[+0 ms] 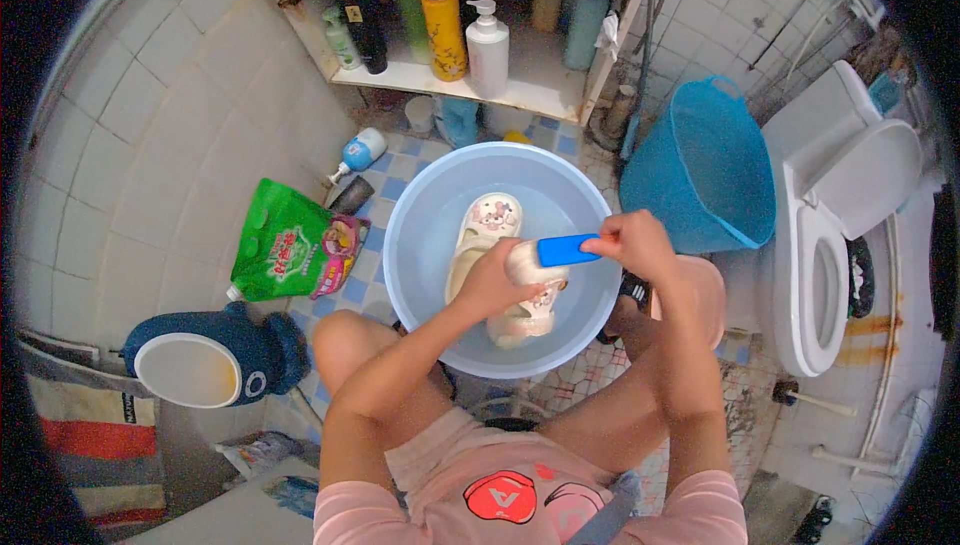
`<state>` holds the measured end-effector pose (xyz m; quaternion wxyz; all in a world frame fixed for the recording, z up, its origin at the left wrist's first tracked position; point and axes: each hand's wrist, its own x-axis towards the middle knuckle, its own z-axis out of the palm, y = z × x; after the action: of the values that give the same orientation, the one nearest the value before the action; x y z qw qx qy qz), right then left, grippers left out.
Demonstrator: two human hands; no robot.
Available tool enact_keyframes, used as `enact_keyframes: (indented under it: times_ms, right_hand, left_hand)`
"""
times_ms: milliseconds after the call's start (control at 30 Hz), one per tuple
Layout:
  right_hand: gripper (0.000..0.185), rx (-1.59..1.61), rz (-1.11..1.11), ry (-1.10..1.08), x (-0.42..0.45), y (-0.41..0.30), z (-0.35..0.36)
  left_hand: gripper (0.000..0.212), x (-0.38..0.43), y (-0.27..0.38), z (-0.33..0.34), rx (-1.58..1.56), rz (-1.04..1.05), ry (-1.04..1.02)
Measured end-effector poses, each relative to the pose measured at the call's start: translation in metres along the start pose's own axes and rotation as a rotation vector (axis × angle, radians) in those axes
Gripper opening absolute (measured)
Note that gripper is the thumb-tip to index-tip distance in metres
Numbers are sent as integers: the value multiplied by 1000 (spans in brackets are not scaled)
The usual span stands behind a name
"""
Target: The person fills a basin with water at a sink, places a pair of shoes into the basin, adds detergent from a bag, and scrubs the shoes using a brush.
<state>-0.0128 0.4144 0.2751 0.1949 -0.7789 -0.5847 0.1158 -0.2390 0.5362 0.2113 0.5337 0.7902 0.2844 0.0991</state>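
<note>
A round light-blue plastic basin [415, 320] stands on the floor between my knees with water in it. My left hand [489, 281] grips a white clog [525, 312] with decorations on it, held over the basin. From the right, my right hand [636, 243] holds a blue scrub brush [564, 250] by its end, and the brush lies against the clog's heel or sole end. Which end of the clog it is, I cannot tell. The other white clog [493, 213], with pink decorations on its toe, rests in the basin, partly hidden behind my left hand.
A green detergent pouch [289, 245] and a pump bottle [364, 149] lie at the left. Bottles, among them a yellow one [445, 35], stand on a shelf [540, 95]. A blue tub [660, 192], a pink stool or basin [709, 301] and a toilet [799, 305] are at the right.
</note>
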Motion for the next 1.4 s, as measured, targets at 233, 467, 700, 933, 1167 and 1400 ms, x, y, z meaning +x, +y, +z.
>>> enact_keyframes:
  times_ms: [233,467,700,933,1167,1400]
  right_hand:
    - [51,-60,10,-16,-5,-2,7]
    - [47,-78,-116,28,-11,5,20]
    - [45,-90,-73,35,-9,9,8]
    - [44,-24,-113,40,-7,9,7]
    - [44,-34,-122,87,-4,13,4]
    - [45,8,-103,53,0,1,9]
  left_hand:
    - [79,0,12,-3,43,-17,49]
    - [70,4,-2,2,41,52,160]
    - [74,4,-4,-1,35,44,166]
    - [73,4,-6,1,95,14,152]
    - [80,3,6,-4,89,-14,55]
    - [76,1,4,-1,112,38,79]
